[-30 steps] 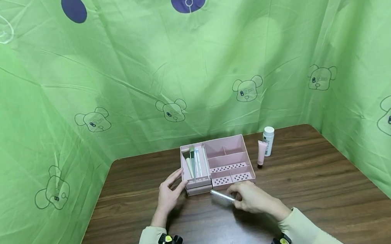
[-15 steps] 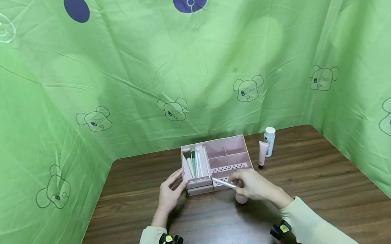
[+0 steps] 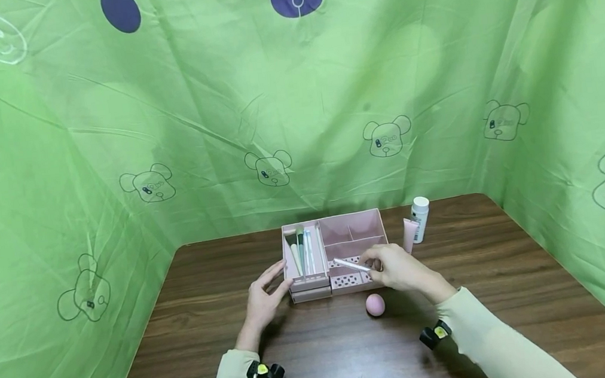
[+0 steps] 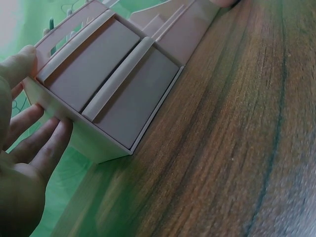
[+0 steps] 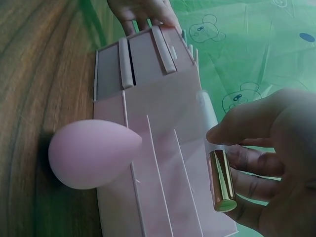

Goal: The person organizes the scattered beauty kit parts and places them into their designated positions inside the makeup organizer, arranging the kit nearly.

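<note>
A pink cosmetics organizer (image 3: pixel 358 247) stands on the table, with open compartments on the right and two drawers (image 4: pixel 111 64) on the left. My left hand (image 3: pixel 264 296) rests at its left front corner, thumb on the front and fairly straight fingers against the side. My right hand (image 3: pixel 398 267) pinches a slim white tube with a gold end (image 5: pixel 223 180) between thumb and fingers, above the dotted front compartments. A pink egg-shaped makeup sponge (image 3: pixel 375 305) lies on the table in front of the organizer, below the right hand.
Several makeup brushes (image 3: pixel 300 249) lie in the organizer's top left tray. At its right stand a pink tube (image 3: pixel 410 235), partly hidden by the right hand, and a white bottle (image 3: pixel 420 219). Green cloth (image 3: pixel 326 91) surrounds the wooden table (image 3: pixel 207 275).
My right hand has lifted the slim tube from in front of the organizer, up and back over its compartments. The sponge has come into view. My left hand has stayed in place.
</note>
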Action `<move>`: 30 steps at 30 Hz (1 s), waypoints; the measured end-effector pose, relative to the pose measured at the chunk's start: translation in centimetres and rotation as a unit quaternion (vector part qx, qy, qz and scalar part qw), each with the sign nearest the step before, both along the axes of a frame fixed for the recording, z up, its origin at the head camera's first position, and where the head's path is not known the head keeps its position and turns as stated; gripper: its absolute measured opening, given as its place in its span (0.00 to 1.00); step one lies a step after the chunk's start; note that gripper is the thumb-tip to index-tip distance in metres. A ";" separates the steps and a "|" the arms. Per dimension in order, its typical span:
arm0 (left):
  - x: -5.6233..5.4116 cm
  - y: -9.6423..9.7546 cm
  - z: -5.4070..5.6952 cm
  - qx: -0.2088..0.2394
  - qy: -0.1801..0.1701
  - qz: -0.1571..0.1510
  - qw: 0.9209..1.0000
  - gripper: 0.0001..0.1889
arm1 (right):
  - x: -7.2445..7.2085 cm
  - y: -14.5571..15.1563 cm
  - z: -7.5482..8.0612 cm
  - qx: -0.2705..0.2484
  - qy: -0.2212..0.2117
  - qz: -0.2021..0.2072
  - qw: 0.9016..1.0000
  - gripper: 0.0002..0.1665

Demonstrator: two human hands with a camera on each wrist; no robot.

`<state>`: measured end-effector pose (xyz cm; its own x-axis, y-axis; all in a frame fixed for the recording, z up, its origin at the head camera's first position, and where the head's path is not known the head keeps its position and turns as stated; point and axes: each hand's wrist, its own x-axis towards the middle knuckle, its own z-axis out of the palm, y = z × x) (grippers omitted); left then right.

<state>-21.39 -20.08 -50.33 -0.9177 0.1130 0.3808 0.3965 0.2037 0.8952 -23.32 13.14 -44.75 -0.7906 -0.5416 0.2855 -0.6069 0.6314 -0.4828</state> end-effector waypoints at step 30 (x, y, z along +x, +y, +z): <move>0.0 0.0 0.2 0.004 0.012 -0.004 1.000 0.24 | -5.0 -0.3 -0.8 0.022 0.019 -0.041 0.999 0.18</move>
<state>-21.37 -20.04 -50.16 -0.9071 0.1174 0.4043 0.4202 0.1936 0.8865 -28.29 12.88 -45.55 -0.8223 -0.4874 0.2936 -0.5690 0.7003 -0.4311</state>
